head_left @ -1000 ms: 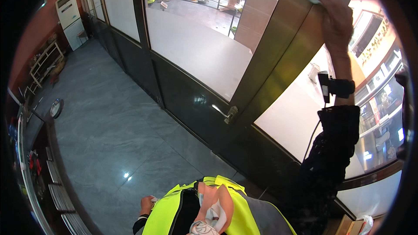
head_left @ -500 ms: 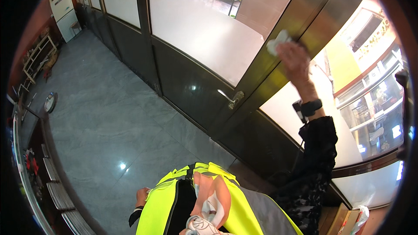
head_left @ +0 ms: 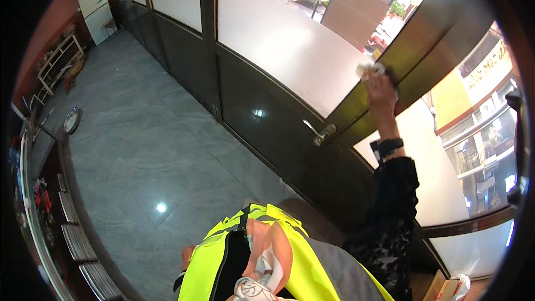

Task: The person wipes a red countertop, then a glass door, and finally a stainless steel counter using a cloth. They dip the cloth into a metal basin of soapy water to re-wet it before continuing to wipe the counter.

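Observation:
My right hand (head_left: 382, 99) reaches up and forward, its fingers closed on a small whitish cloth (head_left: 378, 68). It presses the cloth to the dark metal upright of the door frame (head_left: 415, 50), beside the edge of the glass pane. Below and to the left of this hand, a metal lever handle (head_left: 324, 134) is fixed to the dark door (head_left: 262, 106). Low on the left, my left hand (head_left: 188, 255) hangs next to my yellow vest, which partly covers it; its fingers are not clear.
Glazed dark panels (head_left: 178, 44) run off to the far left. A white floor-standing cabinet unit (head_left: 93, 5), a rack (head_left: 58, 64) and a round metal item (head_left: 71, 120) stand beyond the grey tiled floor (head_left: 145, 150). Boxes (head_left: 446, 290) sit at the lower right.
The view has shifted, so the door appears further right. My right hand with the cloth has slid slightly down the upright, closer to the handle. My left hand still hangs low.

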`<state>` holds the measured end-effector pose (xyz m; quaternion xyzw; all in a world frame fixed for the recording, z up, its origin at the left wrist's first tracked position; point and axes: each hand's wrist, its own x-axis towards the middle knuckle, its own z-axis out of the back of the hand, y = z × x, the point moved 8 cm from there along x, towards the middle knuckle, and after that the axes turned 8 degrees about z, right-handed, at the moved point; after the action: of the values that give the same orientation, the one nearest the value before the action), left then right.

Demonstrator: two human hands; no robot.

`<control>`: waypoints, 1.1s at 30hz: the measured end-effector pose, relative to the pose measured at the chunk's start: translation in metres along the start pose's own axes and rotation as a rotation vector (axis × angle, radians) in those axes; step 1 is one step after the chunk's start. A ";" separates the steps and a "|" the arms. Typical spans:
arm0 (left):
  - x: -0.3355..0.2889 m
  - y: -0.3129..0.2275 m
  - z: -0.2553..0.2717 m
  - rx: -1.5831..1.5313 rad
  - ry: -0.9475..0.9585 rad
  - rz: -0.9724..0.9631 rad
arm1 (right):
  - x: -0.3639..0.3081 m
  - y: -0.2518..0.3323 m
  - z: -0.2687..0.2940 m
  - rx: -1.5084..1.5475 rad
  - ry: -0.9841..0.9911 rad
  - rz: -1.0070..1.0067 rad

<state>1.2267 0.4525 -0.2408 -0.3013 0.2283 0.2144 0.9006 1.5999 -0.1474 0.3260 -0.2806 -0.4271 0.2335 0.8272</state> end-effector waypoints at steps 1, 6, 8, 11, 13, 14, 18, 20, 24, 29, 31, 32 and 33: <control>0.000 0.005 -0.001 -0.010 -0.002 0.024 | -0.008 0.014 -0.010 0.067 0.011 0.026; 0.015 0.017 0.003 -0.016 -0.020 0.087 | -0.042 0.086 -0.057 0.442 0.027 0.051; 0.029 0.018 0.008 0.002 -0.026 0.085 | -0.042 0.121 -0.076 0.525 0.019 0.199; 0.056 0.017 0.022 0.048 -0.039 0.071 | -0.030 0.160 -0.126 0.608 0.183 0.310; 0.075 0.016 0.038 0.078 -0.055 0.072 | -0.021 0.186 -0.155 0.646 0.279 0.446; 0.084 0.014 0.045 0.091 -0.060 0.073 | -0.016 0.200 -0.172 0.625 0.352 0.514; 0.125 0.003 0.079 0.139 -0.052 0.065 | 0.019 0.231 -0.207 0.656 0.303 0.555; 0.138 -0.008 0.099 0.137 -0.110 0.049 | 0.039 0.239 -0.217 0.716 0.242 0.504; 0.174 -0.046 0.137 0.110 -0.058 0.038 | 0.089 0.265 -0.251 0.740 0.209 0.457; 0.212 -0.078 0.174 -0.009 -0.076 0.092 | 0.156 0.302 -0.286 0.712 0.159 0.457; 0.229 -0.079 0.174 0.035 -0.075 0.071 | 0.193 0.317 -0.302 0.765 0.128 0.446; 0.241 -0.084 0.175 0.044 -0.090 0.009 | 0.210 0.325 -0.314 0.779 0.172 0.438; 0.250 -0.086 0.171 0.138 -0.090 0.032 | 0.230 0.332 -0.316 0.802 0.096 0.441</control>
<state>1.5208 0.5616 -0.2150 -0.2247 0.2066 0.2260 0.9251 1.9367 0.1568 0.0875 -0.0329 -0.1944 0.5375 0.8199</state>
